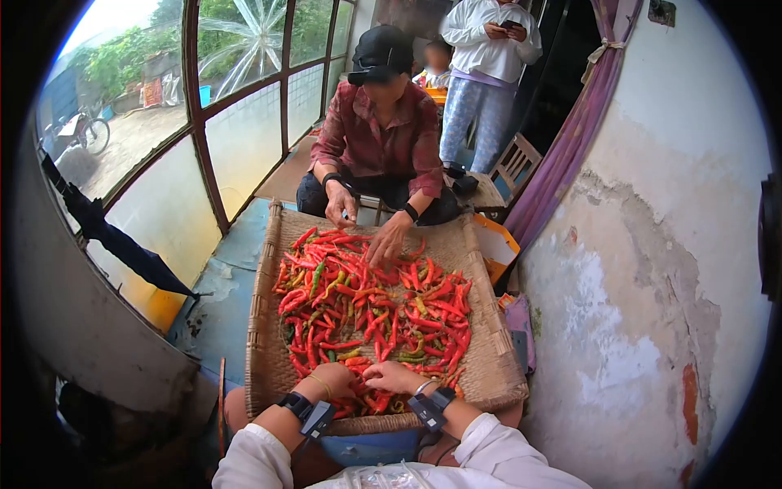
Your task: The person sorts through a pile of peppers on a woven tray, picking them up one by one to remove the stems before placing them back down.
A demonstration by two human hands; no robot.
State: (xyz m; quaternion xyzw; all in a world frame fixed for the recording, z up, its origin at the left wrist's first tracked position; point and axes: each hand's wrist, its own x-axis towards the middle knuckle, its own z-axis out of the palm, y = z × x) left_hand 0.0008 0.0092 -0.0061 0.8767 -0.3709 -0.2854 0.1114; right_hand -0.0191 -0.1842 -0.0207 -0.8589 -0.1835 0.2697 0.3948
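Note:
Many chili peppers point(444, 330), mostly red with a few green and yellowish ones, lie spread over a shallow woven basket tray point(265, 326). At its near edge my left hand point(332, 378) is among the peppers, its fingers curled and closed. Close beside it, my right hand point(393, 376) reaches in from the right with fingers bent together. What either hand holds, if anything, is hidden. Both wrists carry dark strapped devices. Across the tray, a co-worker's hand point(389, 240) touches the peppers, and the other co-worker's hand point(340, 204) is raised above the far edge.
A seated co-worker point(375, 138) in a dark cap faces me. Behind, a person point(489, 81) stands with a phone. A folded umbrella point(134, 253) leans by the windows on the left. A purple curtain point(562, 155) and a wooden chair point(515, 167) are at the right.

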